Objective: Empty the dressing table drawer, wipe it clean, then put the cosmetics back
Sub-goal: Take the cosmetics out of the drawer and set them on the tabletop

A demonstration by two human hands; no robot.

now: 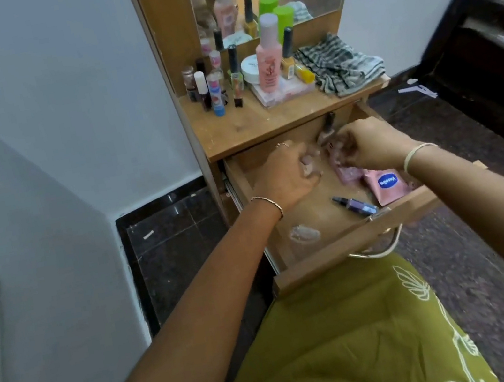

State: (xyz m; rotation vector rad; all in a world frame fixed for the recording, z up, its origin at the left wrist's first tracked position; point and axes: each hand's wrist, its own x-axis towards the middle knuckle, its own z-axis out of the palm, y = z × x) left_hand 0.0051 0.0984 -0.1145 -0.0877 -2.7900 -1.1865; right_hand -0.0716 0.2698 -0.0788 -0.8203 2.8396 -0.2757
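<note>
Pale, scuffed wood made up the drawer [353,240], which stood pulled out beneath the surface [249,124]. Its front panel ran from 8 o'clock to 2 o'clock across the view, and a curved metal handle [379,254] hung nearest the person. Both hands were inside, toward the 12 o'clock end. The left hand [285,175] had its fingers curled down over small pale things on the drawer floor; blur hid whether it gripped them. The right hand [367,147] bunched its fingertips on the lower end of a small bottle [327,130]. The bottle's long axis was slightly tilted and its dark cap pointed to 12 o'clock.

At 6 o'clock from that hand lay crinkled pink packets [347,174]. At their 4 o'clock a glossy pink Vaseline sachet [386,187] lay against the front panel. A slim purple tube [356,207] lay flat at the sachet's 8 o'clock, its dark tip pointing to 10 o'clock. A clear plastic piece [304,236] sat in the drawer's 7 o'clock corner.

On the surface above, a tall pink bottle [269,59] stood upright with a pale cap. A round white jar [251,69] sat at its 9 o'clock, with several thin capped tubes [216,92] farther that way. A crumpled grey striped cloth [340,69] lay at the 3 o'clock end.
</note>
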